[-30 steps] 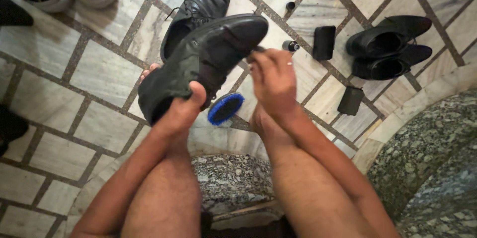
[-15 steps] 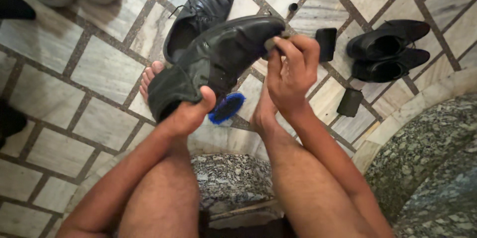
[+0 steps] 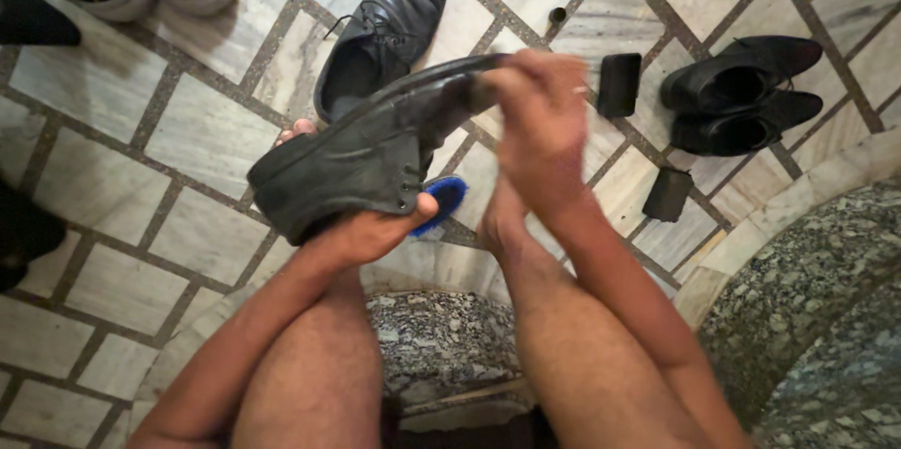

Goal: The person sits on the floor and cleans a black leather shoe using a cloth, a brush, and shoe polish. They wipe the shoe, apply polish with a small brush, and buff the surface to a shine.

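Shoe: black leather lace-up shoe [image 3: 361, 153], held in the air on its side above the knees, toe pointing up and right.
Left hand: left hand [image 3: 371, 233] under the heel end, thumb and fingers clamped on the shoe.
Right hand: right hand [image 3: 540, 116] at the toe, blurred; fingers curled, what they hold I cannot tell.
Floor: pale marble tiles with grey joints [image 3: 197, 130]; matching black shoe [image 3: 389, 22] lying just behind, blue-bristled brush [image 3: 441, 196] below.
Seat: speckled granite step [image 3: 436, 336] between the legs.
Right side: pair of black ankle boots [image 3: 741, 92] standing together.
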